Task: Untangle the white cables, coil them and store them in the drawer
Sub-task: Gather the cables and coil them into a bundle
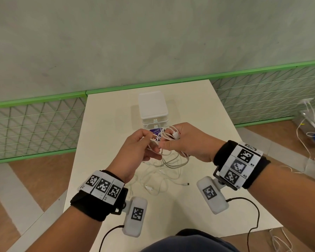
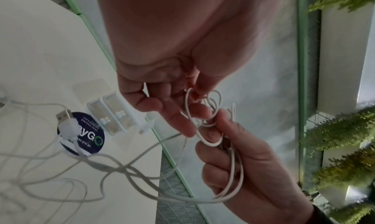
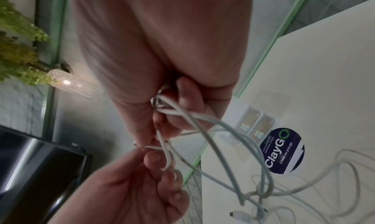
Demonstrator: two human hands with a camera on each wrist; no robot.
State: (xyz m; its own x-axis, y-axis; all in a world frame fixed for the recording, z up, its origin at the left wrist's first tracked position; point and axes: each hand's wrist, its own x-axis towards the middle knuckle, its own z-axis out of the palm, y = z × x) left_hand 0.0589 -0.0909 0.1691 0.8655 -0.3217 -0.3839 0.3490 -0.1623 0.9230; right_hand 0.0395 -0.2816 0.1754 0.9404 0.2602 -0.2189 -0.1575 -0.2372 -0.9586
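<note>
Left hand and right hand, fingers curled, both pinch the white cables above the counter, loose ends trailing onto it; thin, light, floppy, snag-prone, best gripped near the knot or plugs.

White counter with a drawer box, a sticker and loose cable.

Beyond my fingers I see the small white drawer unit standing on the counter; a round dark sticker lies flat just in front of it. Below my fingers, slack loops of the white cables rest on the surface.
</note>
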